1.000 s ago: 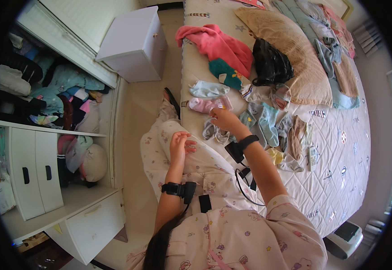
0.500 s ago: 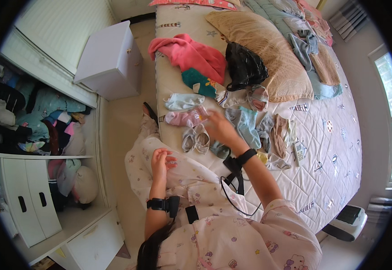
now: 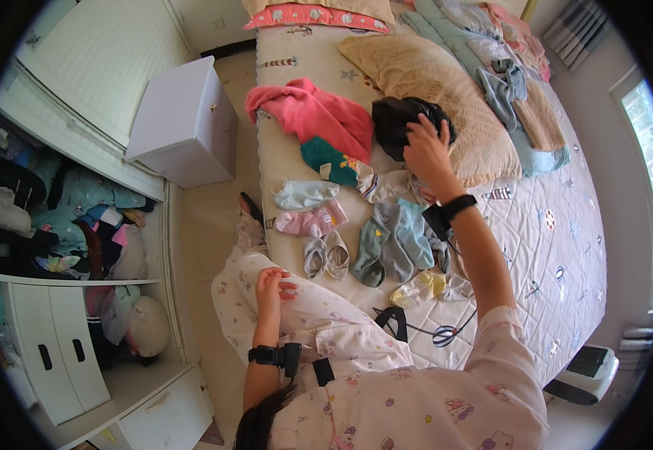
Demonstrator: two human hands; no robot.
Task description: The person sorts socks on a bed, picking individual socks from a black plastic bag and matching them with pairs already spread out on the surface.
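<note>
My right hand (image 3: 428, 152) reaches across the bed, its fingers spread over the black plastic bag (image 3: 391, 127). My left hand (image 3: 273, 289) rests near my thigh, loosely curled and holding nothing. Left of the bag lie a pink-red cloth (image 3: 311, 112) and a dark green sock (image 3: 326, 161). Below them are a pale blue sock (image 3: 304, 194), a pink sock (image 3: 311, 219) and a pair of grey-white low socks (image 3: 326, 256). Green and grey socks (image 3: 386, 244) lie under my right forearm, with yellowish low socks (image 3: 418, 289) nearer me.
A large tan pillow (image 3: 446, 97) lies behind the bag. More clothes (image 3: 540, 112) are heaped at the bed's far right. At left stand a white bedside cabinet (image 3: 173, 124) and a wardrobe shelf stuffed with clothes (image 3: 79, 202). A black strap (image 3: 392, 322) and cable lie near my lap.
My right hand has moved from beside the pink sock, up and right onto the black bag. The bag's shape has changed. My left hand has stayed near my thigh.
</note>
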